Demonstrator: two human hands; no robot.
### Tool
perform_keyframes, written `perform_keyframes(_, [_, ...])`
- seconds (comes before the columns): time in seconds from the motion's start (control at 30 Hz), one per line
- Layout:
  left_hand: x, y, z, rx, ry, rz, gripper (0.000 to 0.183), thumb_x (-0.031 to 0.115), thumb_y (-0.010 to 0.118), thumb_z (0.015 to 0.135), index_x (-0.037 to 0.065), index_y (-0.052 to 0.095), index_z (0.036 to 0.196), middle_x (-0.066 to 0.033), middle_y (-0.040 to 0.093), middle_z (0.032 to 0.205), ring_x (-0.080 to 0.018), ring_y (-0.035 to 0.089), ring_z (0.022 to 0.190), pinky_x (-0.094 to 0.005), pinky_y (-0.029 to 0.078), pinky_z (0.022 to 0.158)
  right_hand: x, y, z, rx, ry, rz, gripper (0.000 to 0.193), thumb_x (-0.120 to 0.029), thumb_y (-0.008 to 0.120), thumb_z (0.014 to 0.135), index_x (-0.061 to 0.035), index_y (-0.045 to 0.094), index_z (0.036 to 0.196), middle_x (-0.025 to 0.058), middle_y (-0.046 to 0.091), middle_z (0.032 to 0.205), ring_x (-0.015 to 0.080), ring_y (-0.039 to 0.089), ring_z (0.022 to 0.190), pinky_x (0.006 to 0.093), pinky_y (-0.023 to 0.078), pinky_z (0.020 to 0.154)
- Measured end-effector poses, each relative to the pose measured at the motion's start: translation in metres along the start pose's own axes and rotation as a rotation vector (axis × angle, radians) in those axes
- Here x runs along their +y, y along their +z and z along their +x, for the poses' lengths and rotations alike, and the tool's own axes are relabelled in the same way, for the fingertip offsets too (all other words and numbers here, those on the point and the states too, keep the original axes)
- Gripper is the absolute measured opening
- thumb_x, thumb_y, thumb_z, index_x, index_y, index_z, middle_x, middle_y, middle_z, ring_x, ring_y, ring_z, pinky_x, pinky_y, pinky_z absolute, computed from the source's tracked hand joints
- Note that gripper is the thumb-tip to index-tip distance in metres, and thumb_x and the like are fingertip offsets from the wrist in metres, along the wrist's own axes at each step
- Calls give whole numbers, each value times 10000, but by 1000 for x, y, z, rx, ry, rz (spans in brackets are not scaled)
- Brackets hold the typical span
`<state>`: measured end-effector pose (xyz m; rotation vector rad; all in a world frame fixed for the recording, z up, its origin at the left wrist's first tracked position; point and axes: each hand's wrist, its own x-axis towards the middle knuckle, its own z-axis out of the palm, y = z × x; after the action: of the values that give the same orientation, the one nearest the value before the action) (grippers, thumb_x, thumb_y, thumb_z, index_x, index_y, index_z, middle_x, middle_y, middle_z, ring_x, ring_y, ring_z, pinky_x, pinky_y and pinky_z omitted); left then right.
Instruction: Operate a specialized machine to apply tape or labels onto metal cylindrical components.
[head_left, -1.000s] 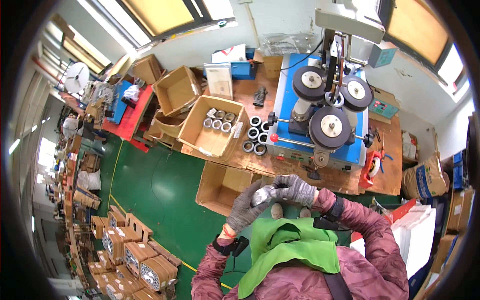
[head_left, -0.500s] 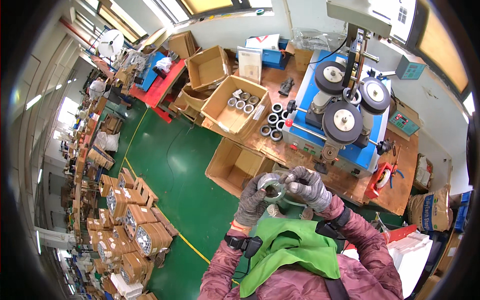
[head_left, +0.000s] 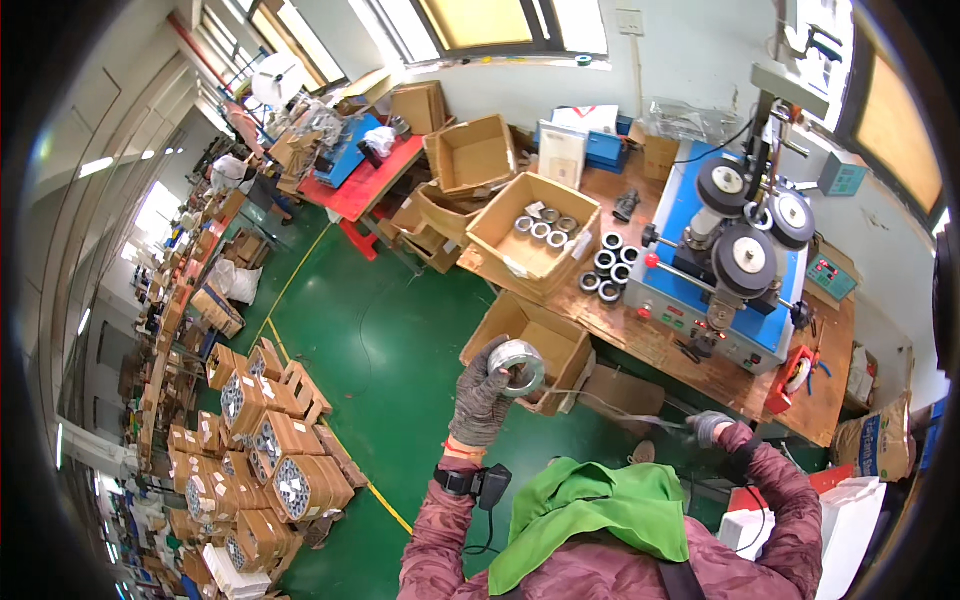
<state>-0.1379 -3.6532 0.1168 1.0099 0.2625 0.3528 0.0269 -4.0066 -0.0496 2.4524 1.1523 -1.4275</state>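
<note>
My left hand (head_left: 480,402), in a grey knit glove, grips a silvery ring-shaped coil (head_left: 534,357) held upright over the floor in front of the bench. From the coil a thin translucent strip (head_left: 622,412) stretches right to my right hand (head_left: 709,428). That hand is also gloved, with its fingers closed around the strip's far end; the exact hold is small and partly blurred. Behind the coil stands an open cardboard box (head_left: 487,334), lower than the bench top. Several dark-and-silver rings (head_left: 604,262) sit grouped on the wooden bench.
A blue machine (head_left: 672,205) with black rollers (head_left: 744,258) occupies the bench's right part. Left of it, a carton (head_left: 495,240) contains several rings. A red tape dispenser (head_left: 778,394) stands near the bench's right edge. Stacked wrapped coils (head_left: 292,487) are on the floor at left.
My right hand has moved away from the coil to the right, drawing out the strip. My left hand keeps hold of the coil. The whole view has shifted.
</note>
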Motion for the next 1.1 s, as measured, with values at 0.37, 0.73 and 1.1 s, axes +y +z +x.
perform_keyframes(0.37, [46,-37,-18,-72,123,551,631,311,714,725,11,432,1202,-96,521,1087,-179,522,974,-291,442,841,-233,-157,-13,693,-678,680,330,-344,598,793,-19,591,851,129,606,744,224,586,685,345,459,621])
perform_keyframes(0.73, [15,-38,-7,12,-42,-30,552,371,642,772,44,452,1174,-93,537,1069,-208,551,953,-382,516,772,-262,-184,-7,242,-752,1250,150,-191,619,806,-54,561,800,-27,503,616,47,455,542,198,384,496])
perform_keyframes(1.1, [-13,-28,17,71,-222,-500,354,263,547,854,11,491,1097,-115,571,1045,-226,575,945,-363,507,834,-232,-190,5,237,-829,1460,231,-159,588,833,-30,544,1019,-6,564,854,68,518,710,206,445,635])
